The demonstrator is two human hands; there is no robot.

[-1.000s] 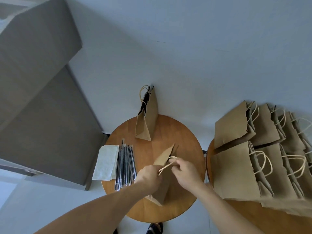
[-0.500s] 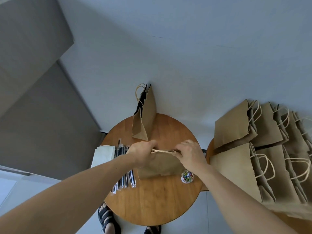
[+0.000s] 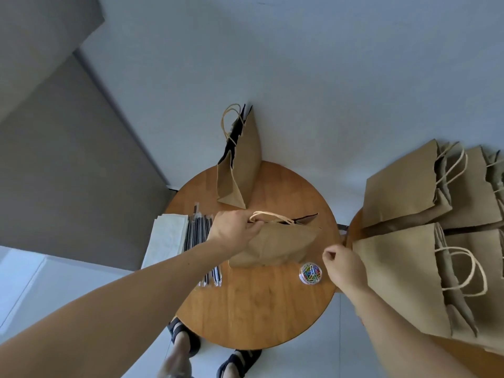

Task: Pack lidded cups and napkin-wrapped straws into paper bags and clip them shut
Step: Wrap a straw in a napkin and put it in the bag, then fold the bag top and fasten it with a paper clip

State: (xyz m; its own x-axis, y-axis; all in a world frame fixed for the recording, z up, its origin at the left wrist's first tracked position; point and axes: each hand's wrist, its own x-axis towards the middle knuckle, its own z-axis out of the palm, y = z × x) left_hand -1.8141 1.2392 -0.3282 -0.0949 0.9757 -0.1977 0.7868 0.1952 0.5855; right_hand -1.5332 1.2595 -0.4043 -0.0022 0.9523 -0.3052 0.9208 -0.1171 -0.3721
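Since half a second ago the right hand [image 3: 344, 266] has let go of the bag's top edge and drawn back to the right, so that it now hangs over the right rim of the round wooden table [image 3: 253, 304], just beside the small clear round tub of coloured paper clips [image 3: 310, 273]; its fingers are curled loosely inward with thumb and forefinger close together, and whether anything is pinched between them cannot be told. The left hand [image 3: 234, 230] is closed around the left end of the twisted paper handle of the brown paper bag [image 3: 275, 244], which stands mid-table with its mouth slightly agape; what is inside it is hidden. Left of that hand lie a row of black straws in clear wrappers [image 3: 203, 241] and, further left, a stack of white paper napkins [image 3: 166, 238] overhanging the table's left edge. At the far edge of the table a second brown paper bag [image 3: 242, 165] stands upright with its top closed and its handle up. On a second wooden surface to the right, a cluster of brown handled paper bags [image 3: 409, 236] stands packed together. Below the near edge of the table, feet in dark sandals [image 3: 240, 361] show on the pale floor. No writing or brand can be read on any bag or on the tub.
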